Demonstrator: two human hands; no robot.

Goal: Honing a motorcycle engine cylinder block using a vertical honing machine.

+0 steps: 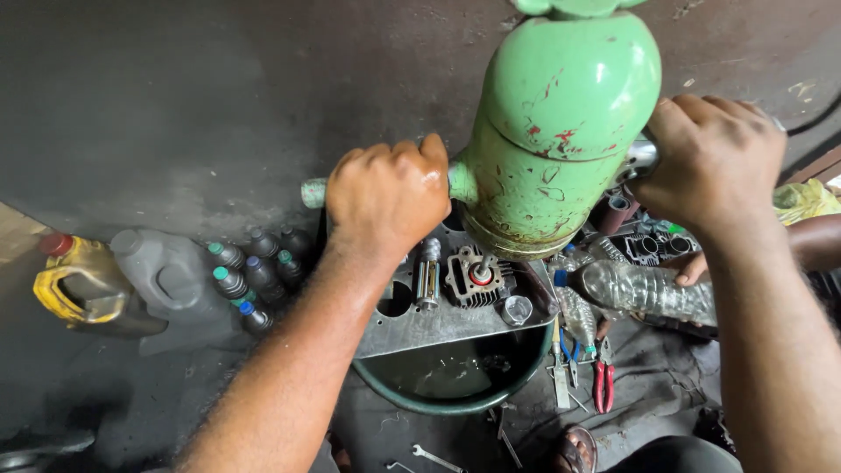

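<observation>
Left hand (387, 194) clenched on green machine (561, 131) side handle (314, 192); right hand (714, 158) gripped chrome lever (638, 158); oily grip risked slipping onto cylinder block (473, 278) at plate (438, 328) centre

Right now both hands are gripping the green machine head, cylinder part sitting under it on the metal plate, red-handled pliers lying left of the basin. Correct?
Not quite. The head view shows the red-handled pliers right of the basin, not left. The rest holds: left hand and right hand grip the green machine head, cylinder part on the metal plate.
</observation>
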